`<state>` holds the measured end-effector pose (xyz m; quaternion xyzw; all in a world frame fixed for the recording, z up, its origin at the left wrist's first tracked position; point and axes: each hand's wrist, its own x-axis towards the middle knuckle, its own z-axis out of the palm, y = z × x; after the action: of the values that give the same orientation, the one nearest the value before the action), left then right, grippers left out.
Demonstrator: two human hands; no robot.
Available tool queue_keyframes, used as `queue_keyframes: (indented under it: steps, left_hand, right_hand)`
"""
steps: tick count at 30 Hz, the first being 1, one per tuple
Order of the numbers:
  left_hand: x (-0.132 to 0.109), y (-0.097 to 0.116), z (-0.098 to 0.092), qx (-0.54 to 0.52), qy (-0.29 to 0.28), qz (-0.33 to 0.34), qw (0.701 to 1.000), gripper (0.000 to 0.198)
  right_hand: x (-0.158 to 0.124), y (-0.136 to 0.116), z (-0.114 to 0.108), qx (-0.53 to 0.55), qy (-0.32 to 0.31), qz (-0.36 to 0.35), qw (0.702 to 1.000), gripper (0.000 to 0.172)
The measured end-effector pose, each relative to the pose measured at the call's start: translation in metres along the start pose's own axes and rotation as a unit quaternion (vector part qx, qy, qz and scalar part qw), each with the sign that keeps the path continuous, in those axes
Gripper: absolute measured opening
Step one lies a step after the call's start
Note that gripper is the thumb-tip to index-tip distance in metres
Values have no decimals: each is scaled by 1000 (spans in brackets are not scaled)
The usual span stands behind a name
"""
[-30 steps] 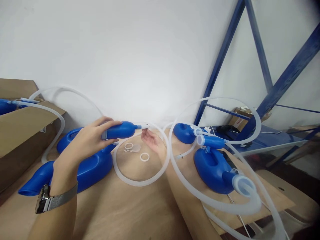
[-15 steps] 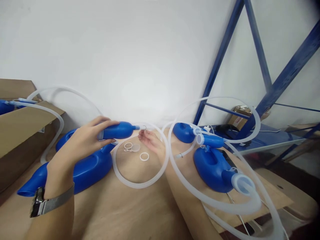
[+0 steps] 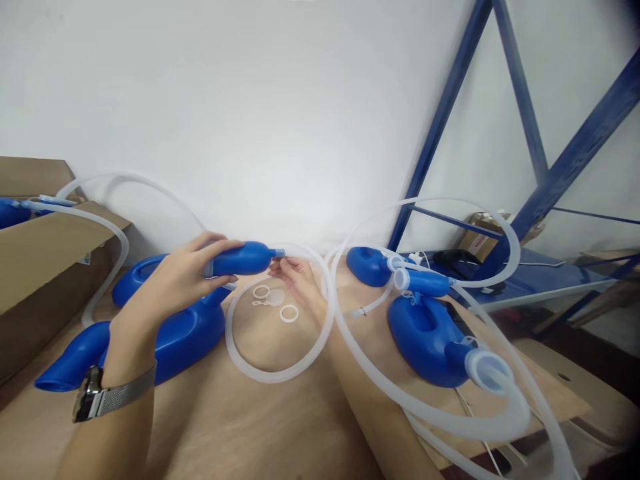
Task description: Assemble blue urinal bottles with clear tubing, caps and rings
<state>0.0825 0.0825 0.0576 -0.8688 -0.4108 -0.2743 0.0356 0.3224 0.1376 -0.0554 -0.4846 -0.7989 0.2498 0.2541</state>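
Observation:
My left hand (image 3: 193,277) grips a blue plastic bottle-shaped adapter (image 3: 245,259) from its wide end, its narrow nozzle pointing right. At the nozzle tip, my right hand (image 3: 295,275) has its fingers pinched on a small wire hose clip (image 3: 283,253), mostly covered by the fingertips. Below the hands lie a white ring (image 3: 289,314), a second ring (image 3: 261,291) and a translucent cap (image 3: 275,298). A clear tube (image 3: 273,377) loops around them. Under my left wrist are blue urinal bottles (image 3: 193,333).
More blue bottles (image 3: 425,343) stand on the right with coiled tubes (image 3: 465,421). A cardboard box (image 3: 60,267) holding blue parts is at the left. A blue metal frame (image 3: 440,127) rises at the right beside a blue shelf (image 3: 530,273). A white wall (image 3: 250,120) stands behind.
My right hand has moved slightly left, bringing the wire clip from just off the nozzle's end up to it. My left hand and the adapter have shifted slightly right.

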Motion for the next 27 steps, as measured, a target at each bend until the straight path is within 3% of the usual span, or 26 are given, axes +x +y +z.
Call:
queue_keyframes:
  steps: [8,13,21,27]
  left_hand:
    - [1,-5,5,-4,3,-3,1000,52]
    - [2,-9,11,-10,35,17,999,57]
    - [4,-15,14,-44,26,38,998,60]
    - [4,-14,18,28,51,50,997,53]
  right_hand:
    - [-5,-11,-7,-65,40,38,996,122]
    - [-4,-15,-9,-79,43,51,995,126]
    - [-8,-18,-19,-107,30,44,993,119]
    - [-17,-27,-25,-103,15,56,993,119]
